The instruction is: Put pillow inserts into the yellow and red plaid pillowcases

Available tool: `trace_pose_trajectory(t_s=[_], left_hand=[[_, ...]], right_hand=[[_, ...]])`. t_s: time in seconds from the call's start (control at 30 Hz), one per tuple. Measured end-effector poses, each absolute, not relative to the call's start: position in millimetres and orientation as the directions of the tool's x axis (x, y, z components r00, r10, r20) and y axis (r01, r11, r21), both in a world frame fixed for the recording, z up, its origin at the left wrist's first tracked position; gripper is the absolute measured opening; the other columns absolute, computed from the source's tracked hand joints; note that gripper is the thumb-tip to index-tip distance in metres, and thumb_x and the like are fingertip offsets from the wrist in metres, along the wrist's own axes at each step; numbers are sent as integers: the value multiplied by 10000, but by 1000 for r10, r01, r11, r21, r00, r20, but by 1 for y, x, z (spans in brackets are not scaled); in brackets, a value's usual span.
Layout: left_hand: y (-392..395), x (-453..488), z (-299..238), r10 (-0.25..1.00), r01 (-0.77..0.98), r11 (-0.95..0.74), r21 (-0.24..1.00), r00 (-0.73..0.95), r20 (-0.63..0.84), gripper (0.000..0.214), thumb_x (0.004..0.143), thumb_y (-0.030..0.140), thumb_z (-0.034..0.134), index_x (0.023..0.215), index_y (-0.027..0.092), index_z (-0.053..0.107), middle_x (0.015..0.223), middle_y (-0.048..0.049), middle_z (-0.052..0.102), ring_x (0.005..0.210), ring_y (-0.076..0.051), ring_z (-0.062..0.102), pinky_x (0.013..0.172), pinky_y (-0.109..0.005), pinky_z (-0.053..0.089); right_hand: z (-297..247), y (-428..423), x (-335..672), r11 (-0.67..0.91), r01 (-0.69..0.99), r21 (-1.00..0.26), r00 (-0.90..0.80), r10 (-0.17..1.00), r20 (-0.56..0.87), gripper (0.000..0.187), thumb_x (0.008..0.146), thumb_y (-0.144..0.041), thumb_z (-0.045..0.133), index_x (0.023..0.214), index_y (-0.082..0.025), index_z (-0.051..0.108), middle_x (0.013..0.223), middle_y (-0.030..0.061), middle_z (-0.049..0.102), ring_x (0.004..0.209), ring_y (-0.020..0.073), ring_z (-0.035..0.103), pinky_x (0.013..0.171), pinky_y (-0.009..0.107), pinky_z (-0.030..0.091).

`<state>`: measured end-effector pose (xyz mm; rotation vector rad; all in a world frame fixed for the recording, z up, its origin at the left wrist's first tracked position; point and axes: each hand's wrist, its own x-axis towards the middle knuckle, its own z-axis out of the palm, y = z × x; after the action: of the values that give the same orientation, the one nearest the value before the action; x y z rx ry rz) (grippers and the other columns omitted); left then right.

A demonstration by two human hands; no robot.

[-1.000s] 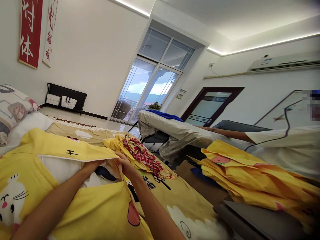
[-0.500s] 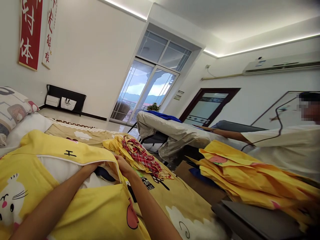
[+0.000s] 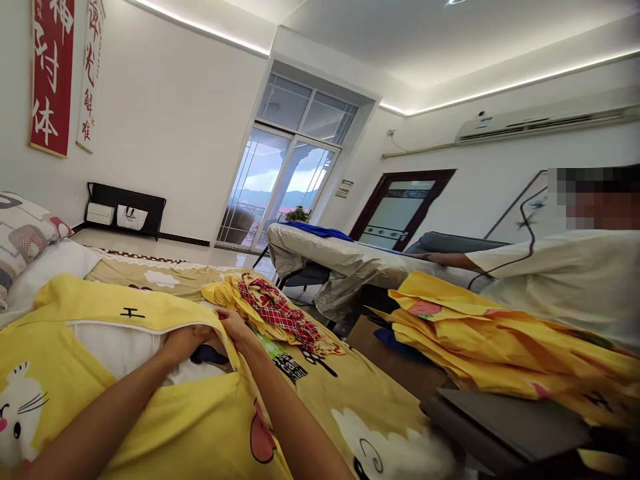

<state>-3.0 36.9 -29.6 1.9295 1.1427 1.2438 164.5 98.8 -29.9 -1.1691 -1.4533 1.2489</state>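
Fingers of the right hand pinched together on the yellow fabric, lower left, while the left hand, grip unclear, showed more fully, suggesting continued handling there.

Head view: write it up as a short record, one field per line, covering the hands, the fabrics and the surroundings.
Left hand: at the opening of the yellow cover, fingertips partly hidden, grip unclear
Right hand: holding the cover's edge at the opening
Inside the opening: white fabric
Print: whiskered animal face
Beyond the right hand: red plaid cloth against bunched yellow cloth
Picture's right: yellow fabric pile
Co-worker: person in a pale shirt, arm stretched toward a draped surface
Background: glass doors, red banner
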Motion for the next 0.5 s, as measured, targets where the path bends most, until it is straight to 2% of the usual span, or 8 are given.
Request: trace_pose_trajectory(t_s=[0.07, 0.13, 0.2, 0.23, 0.27, 0.33, 0.43, 0.5], left_hand=[[20, -11, -28, 786, 466, -614, 637, 288, 547, 303, 832, 235, 542, 1118, 231, 640, 1149, -65, 670, 1092, -237, 592, 1001, -394, 440], [3, -21, -25, 623, 551, -745, 376, 373, 688, 267, 851, 182, 496, 1065, 210, 654, 1088, -77, 678, 1015, -223, 612, 924, -373, 473], [-7, -31, -18, 474, 655, -744, 135, 375, 796, 284, 844, 147, 487, 1078, 192, 643, 1069, -99, 663, 1013, -236, 597, 892, -389, 463], [-9, -35, -14, 438, 723, -688, 58, 350, 828, 324, 831, 137, 502, 1128, 188, 620, 1104, -114, 643, 1051, -255, 575, 897, -413, 446], [-7, -38, -8, 433, 791, -612, 16, 319, 843, 383, 814, 131, 525, 1188, 185, 585, 1155, -130, 615, 1097, -278, 547, 908, -442, 424], [3, -43, 5, 516, 888, -460, -14, 281, 810, 426, 798, 123, 551, 1221, 177, 552, 1188, -145, 588, 1123, -303, 521, 900, -468, 400], [22, -53, 22, 668, 914, -402, -60, 337, 664, 188, 835, 126, 535, 1000, 172, 613, 976, -99, 641, 950, -252, 581, 799, -391, 413], [29, -63, 27, 662, 901, -425, -89, 376, 649, 107, 858, 128, 515, 882, 182, 605, 857, -61, 638, 835, -213, 584, 722, -336, 398]], right_hand=[[-28, 101, 176, 91, 97, -991, -104, 991, 81, 366, 496, -366, 766, 805, -206, 651, 724, 25, 706, 613, 171, 622, 562, 278, 483], [-25, 102, 185, 130, 88, -988, -41, 991, 127, 365, 515, -361, 752, 823, -211, 626, 744, 20, 702, 618, 162, 617, 571, 272, 486], [-24, 103, 190, 166, 91, -982, 2, 986, 167, 384, 519, -350, 740, 853, -214, 607, 783, 15, 701, 647, 156, 617, 588, 263, 489], [-24, 104, 190, 181, 100, -978, 18, 983, 184, 405, 517, -346, 736, 876, -214, 602, 809, 14, 701, 669, 157, 620, 600, 261, 492], [-23, 106, 190, 193, 113, -975, 33, 980, 198, 429, 514, -346, 731, 901, -214, 600, 834, 16, 701, 691, 160, 623, 613, 261, 495], [-22, 110, 190, 210, 156, -965, 60, 973, 222, 469, 517, -345, 713, 952, -209, 602, 881, 25, 701, 725, 171, 629, 638, 272, 501], [-18, 118, 197, 234, 269, -934, 125, 953, 275, 460, 532, -299, 670, 979, -201, 617, 907, 32, 698, 761, 191, 627, 680, 301, 500], [-14, 123, 208, 246, 365, -898, 194, 923, 332, 422, 526, -230, 642, 946, -199, 638, 896, 35, 693, 831, 213, 619, 761, 328, 487]])
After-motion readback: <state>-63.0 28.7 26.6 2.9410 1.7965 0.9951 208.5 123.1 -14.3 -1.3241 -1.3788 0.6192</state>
